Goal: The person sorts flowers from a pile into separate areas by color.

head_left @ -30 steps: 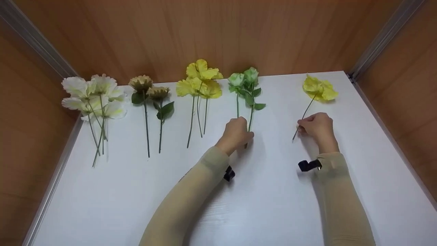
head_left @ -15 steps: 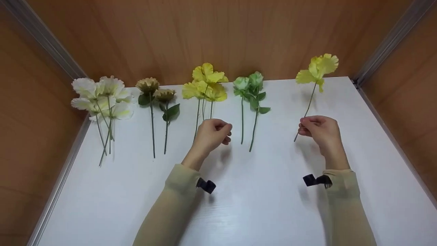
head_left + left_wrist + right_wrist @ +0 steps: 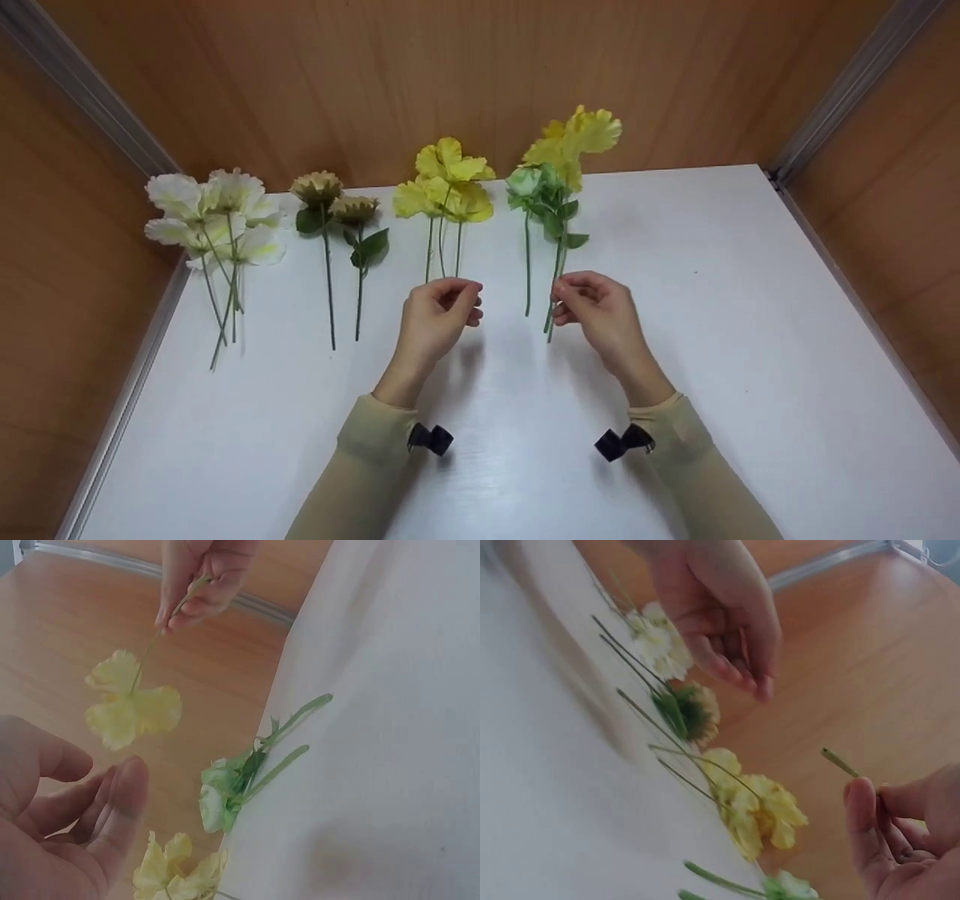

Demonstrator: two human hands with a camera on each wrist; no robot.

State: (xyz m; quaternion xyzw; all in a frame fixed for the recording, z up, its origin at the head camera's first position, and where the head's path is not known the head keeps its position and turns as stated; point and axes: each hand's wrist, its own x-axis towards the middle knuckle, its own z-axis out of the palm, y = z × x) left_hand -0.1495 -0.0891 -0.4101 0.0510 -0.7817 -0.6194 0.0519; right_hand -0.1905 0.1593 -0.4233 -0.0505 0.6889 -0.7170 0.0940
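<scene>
My right hand (image 3: 604, 322) pinches the thin stem of a yellow flower (image 3: 592, 135) between thumb and fingers. The bloom points away and is raised above the table, overlapping two pale green roses (image 3: 523, 181) in the head view. In the left wrist view the same yellow bloom (image 3: 131, 709) hangs from its stem, and in the right wrist view the cut stem end (image 3: 840, 762) sticks out past the fingertips. My left hand (image 3: 435, 322) holds nothing, its fingers loosely bent, close to the stems of a yellow flower group (image 3: 450, 161).
Two tan flowers (image 3: 316, 187) with dark leaves lie left of the yellow group. Several white flowers (image 3: 176, 195) with crossed stems lie at the far left. Wooden panels (image 3: 480, 67) wall the white table (image 3: 480, 495) at the back and sides.
The right hand lifted the yellow flower off the table at the right and carried it left to the green roses. The left hand withdrew from the rose stems toward the left and nearer me.
</scene>
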